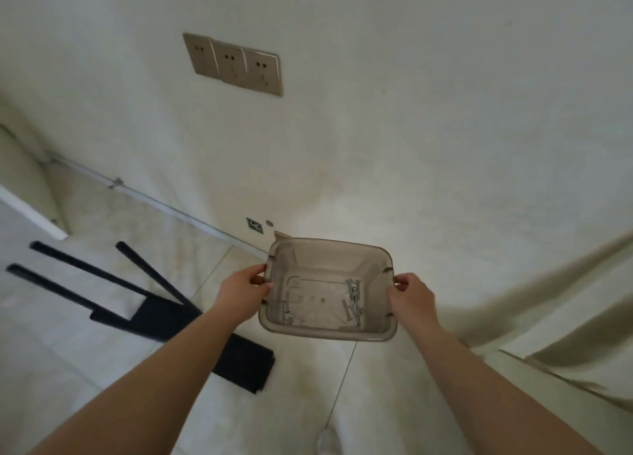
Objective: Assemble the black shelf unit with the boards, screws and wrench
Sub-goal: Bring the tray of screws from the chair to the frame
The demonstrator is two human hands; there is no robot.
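Both-handed, bin (pixel 327 331) by its rims

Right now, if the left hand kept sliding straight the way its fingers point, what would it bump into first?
The left hand points right, and its fingers already grip the near side wall of the clear plastic bin. Pushing on would only press that wall; beyond it lie the loose screws inside, then probably the right hand.

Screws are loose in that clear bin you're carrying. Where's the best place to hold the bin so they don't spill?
Hold the clear bin by the notched rims of its two short ends, coming in from either side, as the left hand and right hand do now. Its mouth faces up and the screws lie loose on the bottom, so keep it level.
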